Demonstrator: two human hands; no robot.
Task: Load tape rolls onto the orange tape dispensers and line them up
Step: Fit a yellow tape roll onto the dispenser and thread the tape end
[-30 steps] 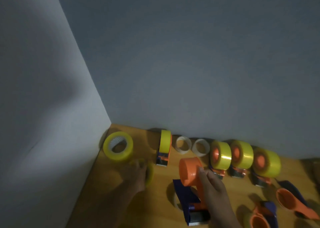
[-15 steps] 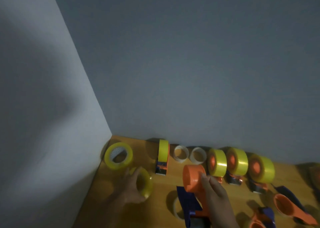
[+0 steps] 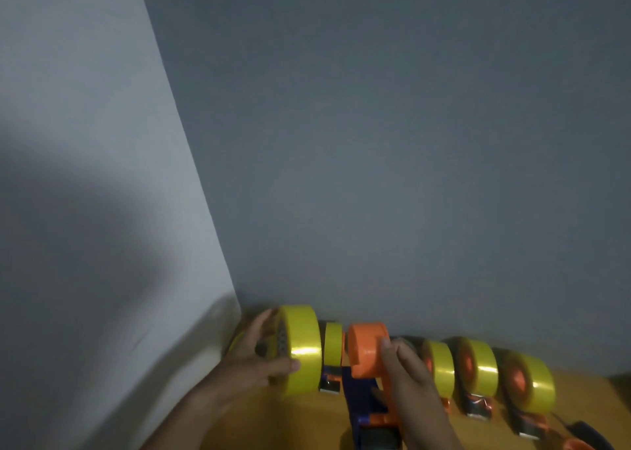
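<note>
Right hand (image 3: pixel 413 384) was nearest the camera, fingers curled around the empty orange tape dispenser (image 3: pixel 367 364), thumb up on its round orange hub and the blue-and-orange handle running down beneath the palm. Just to its left, the left hand (image 3: pixel 259 357) gripped a fat yellow tape roll (image 3: pixel 302 350), thumb across the shiny outer band, fingers reaching over the roll's open side, the roll held upright on edge and level with that bare hub. Between roll and hub stood a thin yellow roll (image 3: pixel 333 345) already seated on its own dispenser, metal blade end showing below it. To the right, three loaded dispensers (image 3: pixel 476 367) sat side by side on the wooden tabletop (image 3: pixel 307 422), each with a yellow roll around an orange core, lined up along the grey back wall (image 3: pixel 375 142). Far left, the paler side wall (image 3: pixel 85 176) met it at the corner
</note>
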